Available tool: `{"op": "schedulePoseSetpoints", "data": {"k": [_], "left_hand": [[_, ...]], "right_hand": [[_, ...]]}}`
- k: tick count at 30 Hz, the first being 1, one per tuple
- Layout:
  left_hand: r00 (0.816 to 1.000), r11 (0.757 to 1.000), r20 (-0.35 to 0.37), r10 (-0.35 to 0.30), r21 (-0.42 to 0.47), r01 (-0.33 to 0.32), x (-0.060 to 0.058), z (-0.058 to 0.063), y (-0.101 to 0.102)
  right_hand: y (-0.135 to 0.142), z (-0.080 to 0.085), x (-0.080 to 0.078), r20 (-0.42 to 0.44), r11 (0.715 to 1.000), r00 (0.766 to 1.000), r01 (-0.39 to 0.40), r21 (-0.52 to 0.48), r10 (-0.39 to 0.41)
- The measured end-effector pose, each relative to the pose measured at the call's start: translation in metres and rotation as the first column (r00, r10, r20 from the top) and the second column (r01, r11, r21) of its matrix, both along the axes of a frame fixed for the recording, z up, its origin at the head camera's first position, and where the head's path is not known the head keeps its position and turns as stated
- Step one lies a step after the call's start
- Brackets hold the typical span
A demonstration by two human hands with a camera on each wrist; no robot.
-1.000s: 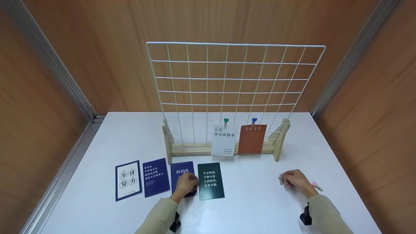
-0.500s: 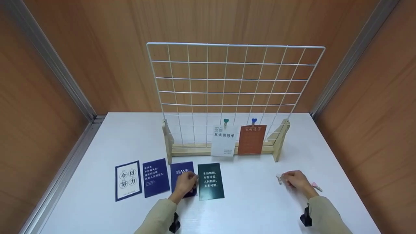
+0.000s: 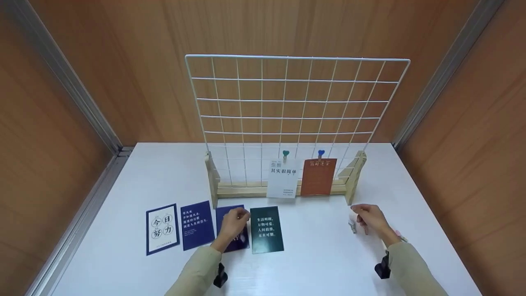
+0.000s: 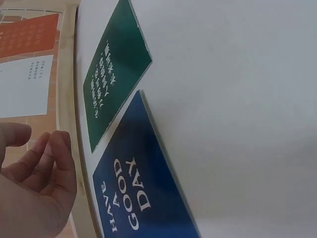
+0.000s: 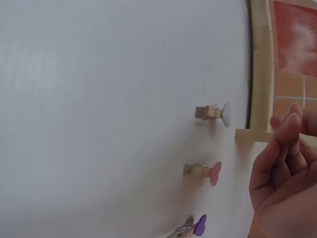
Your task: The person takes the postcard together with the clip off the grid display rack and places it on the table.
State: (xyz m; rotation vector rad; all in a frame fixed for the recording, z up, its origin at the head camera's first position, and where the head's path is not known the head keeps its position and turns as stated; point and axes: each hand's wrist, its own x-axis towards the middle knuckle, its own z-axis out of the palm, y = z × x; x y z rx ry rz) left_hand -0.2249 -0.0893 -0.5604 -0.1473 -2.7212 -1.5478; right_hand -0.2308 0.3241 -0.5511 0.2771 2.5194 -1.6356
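My left hand (image 3: 233,226) hovers over a blue "HAVE A GOOD DAY" card (image 4: 153,198). Its fingers are loosely bent, with the thumb apart from them and nothing between. A green card (image 3: 267,230) lies just to the right; another blue card (image 3: 197,225) and a blue-framed white card (image 3: 162,229) lie to the left. My right hand (image 3: 372,218) is raised over several small wooden clothespins, fingers loosely curled and no object visible in it. Below it in the right wrist view are clothespins with a white (image 5: 213,112), a pink (image 5: 204,171) and a purple heart (image 5: 190,227).
A white wire grid (image 3: 296,100) stands behind the cards on a wooden base (image 3: 242,191). A white card (image 3: 282,179) and an orange card (image 3: 319,176) hang on it from green (image 3: 286,153) and blue (image 3: 321,153) heart clothespins. Wooden walls enclose the white table (image 3: 164,164).
My right hand has come away from the clothespins, moving up and forward; the leftmost clothespin has shifted slightly left. My left hand has lifted slightly from the blue card.
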Motion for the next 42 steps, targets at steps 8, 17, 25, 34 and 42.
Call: {"op": "schedulePoseSetpoints", "data": {"k": [8,17,25,34,42], "left_hand": [[0.998,1.000,-0.067,0.001,0.025,0.001,-0.013,0.016,0.006],[0.999,0.999,-0.039,-0.034,0.031,0.035,-0.026,0.022,0.013],[0.994,0.997,-0.077,-0.076,0.020,0.077,-0.032,0.024,0.017],[0.998,0.999,-0.048,-0.048,0.013,0.049,-0.040,0.027,0.027],[0.998,0.998,-0.027,-0.063,-0.005,0.062,-0.046,0.030,0.034]], "right_hand": [[-0.025,0.027,-0.020,-0.103,0.997,0.994,-0.046,-0.067,0.039],[-0.055,0.052,-0.037,-0.160,0.987,0.981,-0.129,-0.096,0.112],[-0.080,0.063,-0.041,-0.173,0.983,0.972,-0.171,-0.067,0.157],[-0.102,0.076,-0.042,-0.180,0.983,0.970,-0.176,-0.059,0.163],[-0.113,0.078,-0.054,-0.170,0.982,0.971,-0.179,-0.052,0.168]]}}
